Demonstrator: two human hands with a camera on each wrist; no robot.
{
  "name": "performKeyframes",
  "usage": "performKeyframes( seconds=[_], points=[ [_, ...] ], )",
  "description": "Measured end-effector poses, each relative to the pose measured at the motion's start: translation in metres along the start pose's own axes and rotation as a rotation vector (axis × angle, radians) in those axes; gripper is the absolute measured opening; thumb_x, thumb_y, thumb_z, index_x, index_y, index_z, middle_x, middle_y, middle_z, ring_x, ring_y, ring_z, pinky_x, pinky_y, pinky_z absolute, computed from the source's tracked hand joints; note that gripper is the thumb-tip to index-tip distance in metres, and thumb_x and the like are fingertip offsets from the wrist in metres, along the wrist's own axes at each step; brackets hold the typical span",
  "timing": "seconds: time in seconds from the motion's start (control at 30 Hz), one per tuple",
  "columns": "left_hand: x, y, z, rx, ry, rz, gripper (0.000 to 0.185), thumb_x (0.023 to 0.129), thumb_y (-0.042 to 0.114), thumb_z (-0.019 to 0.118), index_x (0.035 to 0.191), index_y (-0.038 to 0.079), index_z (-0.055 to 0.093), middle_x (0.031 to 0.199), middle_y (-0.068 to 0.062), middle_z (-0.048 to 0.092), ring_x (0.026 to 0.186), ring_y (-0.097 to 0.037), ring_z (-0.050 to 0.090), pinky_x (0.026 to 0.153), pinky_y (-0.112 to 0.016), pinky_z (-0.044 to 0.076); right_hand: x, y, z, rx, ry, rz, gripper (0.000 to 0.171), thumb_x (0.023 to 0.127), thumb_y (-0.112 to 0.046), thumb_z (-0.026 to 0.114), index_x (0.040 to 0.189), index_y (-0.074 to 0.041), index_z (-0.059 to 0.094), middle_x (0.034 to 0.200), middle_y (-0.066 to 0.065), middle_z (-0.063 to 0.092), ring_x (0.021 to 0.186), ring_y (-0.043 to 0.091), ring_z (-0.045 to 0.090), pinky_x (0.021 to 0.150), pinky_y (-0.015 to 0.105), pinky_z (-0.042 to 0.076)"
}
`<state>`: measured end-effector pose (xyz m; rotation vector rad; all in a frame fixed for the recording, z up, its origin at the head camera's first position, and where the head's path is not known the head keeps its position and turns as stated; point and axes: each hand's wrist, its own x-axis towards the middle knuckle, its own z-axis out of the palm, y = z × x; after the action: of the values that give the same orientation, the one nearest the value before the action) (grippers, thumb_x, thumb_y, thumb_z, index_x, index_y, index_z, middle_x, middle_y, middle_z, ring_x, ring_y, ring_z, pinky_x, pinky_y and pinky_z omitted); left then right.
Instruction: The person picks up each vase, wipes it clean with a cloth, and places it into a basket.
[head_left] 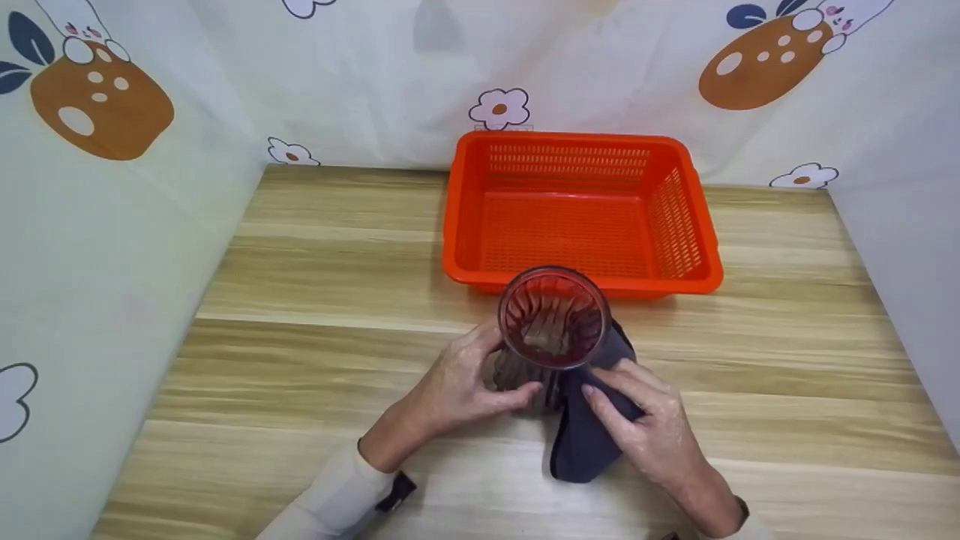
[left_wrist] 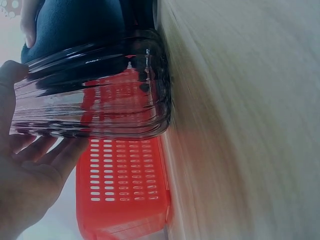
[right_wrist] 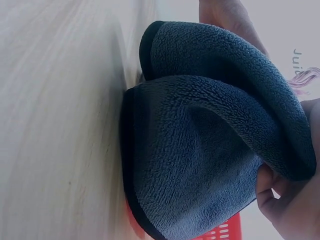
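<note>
On the near side of the basket: glass, ribbed and see-through, mouth up, held between the two hands; whether its base touches the surface cannot be told
Basket: orange-red plastic, slotted walls, meshed bottom in view, standing at the back of the surface, just before the sheet
Glass mouth: round, turned up to the head view, with the ribbed inner wall showing down toward the base
Left hand: grip curled round the glass from the left, thumb on the near side, fingers reaching round the far side
Right hand: grip pinching the cloth between thumb and fingers, just right of the glass
Cloth: dark blue-grey, fuzzy, black-edged, folded over on itself and hanging below the right hand, close along the glass's right side
In the way: in the head view, the glass rim covers part of the basket's front rim; the cloth and right hand hide some of the glass's right side
Sheet: pale, printed with orange fruit and white flowers
Left sleeve: pale, with a dark strap near the cuff
</note>
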<state>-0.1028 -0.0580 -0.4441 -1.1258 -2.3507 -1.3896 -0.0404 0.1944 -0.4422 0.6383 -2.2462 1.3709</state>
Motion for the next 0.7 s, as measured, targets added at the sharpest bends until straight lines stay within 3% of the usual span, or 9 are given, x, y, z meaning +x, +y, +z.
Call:
performKeyframes(
  seconds=[0.33, 0.53, 0.7],
  points=[
    [0.0, 0.001, 0.002, 0.042, 0.01, 0.018, 0.076, 0.084, 0.029, 0.086, 0.146, 0.006, 0.049, 0.141, -0.007, 0.058, 0.129, -0.018, 0.054, 0.108, -0.036, 0.043, -0.006, 0.014, 0.0, -0.018, -0.036, -0.001, 0.026, 0.078, 0.01, 0.08, 0.1, -0.004, 0.078, 0.088, 0.006, 0.071, 0.077, 0.014, 0.063, 0.069, 0.018, 0.049],
    [-0.001, 0.001, 0.003, 0.065, 0.008, 0.013, 0.082, 0.083, 0.031, 0.086, 0.149, 0.005, 0.044, 0.142, -0.009, 0.056, 0.129, -0.019, 0.054, 0.108, -0.036, 0.043, -0.008, 0.019, -0.001, -0.037, -0.079, 0.025, 0.027, 0.078, 0.011, 0.08, 0.099, -0.006, 0.078, 0.087, 0.0, 0.069, 0.076, 0.013, 0.062, 0.068, 0.017, 0.048],
    [-0.001, 0.0, 0.003, 0.074, 0.017, 0.032, 0.084, 0.083, 0.031, 0.086, 0.15, 0.005, 0.042, 0.142, -0.01, 0.056, 0.127, -0.02, 0.056, 0.107, -0.037, 0.045, -0.008, 0.018, -0.004, -0.067, -0.138, 0.058, 0.026, 0.08, 0.006, 0.081, 0.1, -0.01, 0.079, 0.091, -0.006, 0.07, 0.08, 0.011, 0.064, 0.074, 0.015, 0.049]
  ],
)
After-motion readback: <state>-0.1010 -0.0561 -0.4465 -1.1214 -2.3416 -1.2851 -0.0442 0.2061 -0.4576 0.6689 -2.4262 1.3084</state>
